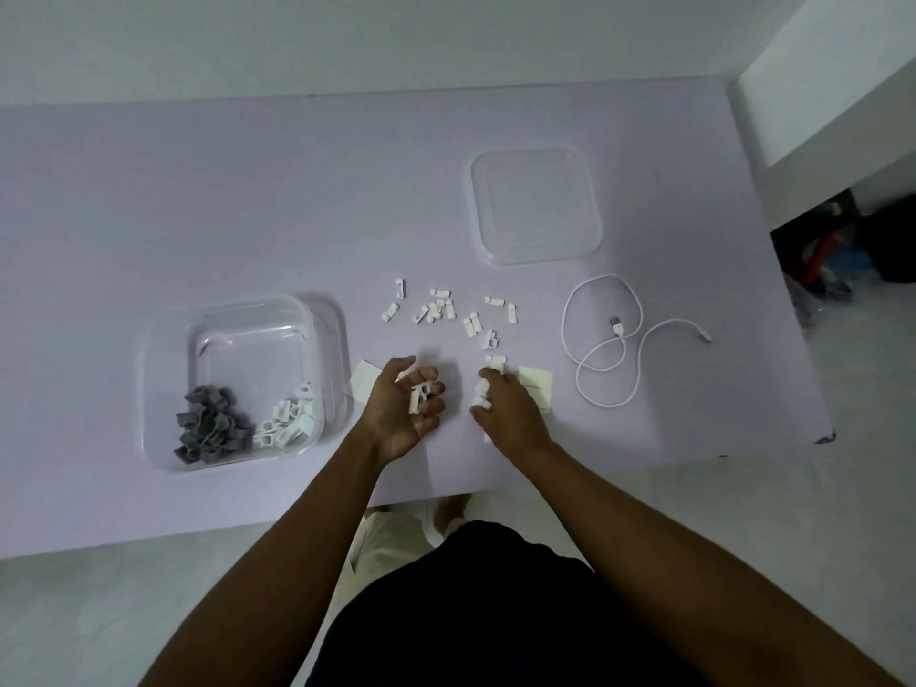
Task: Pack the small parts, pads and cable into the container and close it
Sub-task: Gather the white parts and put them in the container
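A clear square container [163,389] stands at the left with grey clips [210,431] and white clips [292,421] inside. Several loose white clips [441,307] lie scattered on the table's middle. My left hand [401,409], palm up, holds a few white clips in its curled fingers. My right hand [505,409] pinches white clips at its fingertips, just right of the left hand. A pale pad [538,384] lies partly under the right hand, another pad [364,384] behind the left. A white USB cable [602,339] is coiled at the right. The clear lid [535,205] lies farther back.
The lavender table [198,215] ends at a near edge by my body and a right edge by the cable. A white wall runs behind. Dark bags [842,250] sit on the floor at the far right.
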The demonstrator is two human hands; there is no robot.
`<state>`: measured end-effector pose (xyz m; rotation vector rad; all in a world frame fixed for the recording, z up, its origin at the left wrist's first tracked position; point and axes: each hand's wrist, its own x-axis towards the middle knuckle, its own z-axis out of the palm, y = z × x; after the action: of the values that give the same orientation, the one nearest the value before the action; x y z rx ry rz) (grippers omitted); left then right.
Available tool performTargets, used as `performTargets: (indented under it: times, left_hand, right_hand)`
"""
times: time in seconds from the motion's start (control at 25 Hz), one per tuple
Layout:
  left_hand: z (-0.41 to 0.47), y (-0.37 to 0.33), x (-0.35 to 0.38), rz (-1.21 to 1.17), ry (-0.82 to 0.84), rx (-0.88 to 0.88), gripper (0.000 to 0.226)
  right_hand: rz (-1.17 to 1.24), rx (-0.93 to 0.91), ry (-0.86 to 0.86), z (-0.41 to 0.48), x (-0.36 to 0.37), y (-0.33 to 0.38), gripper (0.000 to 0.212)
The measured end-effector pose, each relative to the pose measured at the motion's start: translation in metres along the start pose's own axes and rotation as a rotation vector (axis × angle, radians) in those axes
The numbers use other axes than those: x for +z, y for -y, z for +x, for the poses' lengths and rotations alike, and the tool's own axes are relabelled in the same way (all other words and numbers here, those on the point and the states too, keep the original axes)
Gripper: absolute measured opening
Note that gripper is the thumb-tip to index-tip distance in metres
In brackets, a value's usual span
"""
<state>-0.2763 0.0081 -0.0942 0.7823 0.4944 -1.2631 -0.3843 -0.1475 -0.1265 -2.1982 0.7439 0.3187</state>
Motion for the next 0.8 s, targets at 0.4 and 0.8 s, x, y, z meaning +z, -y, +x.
performTargets:
  times: [0.4, 0.8]
  left_hand:
    - [0.005, -0.004, 0.001, 0.309, -0.337, 0.018, 0.019]
    - [0.009, -0.009, -0.002, 0.356, -0.386, 0.048, 0.034]
  right_hand:
    - [-0.039, -0.129, -0.082, 0.003, 0.006, 0.001, 0.022]
    - [1.772, 0.474, 0.007, 0.008, -0.031, -0.005, 0.019]
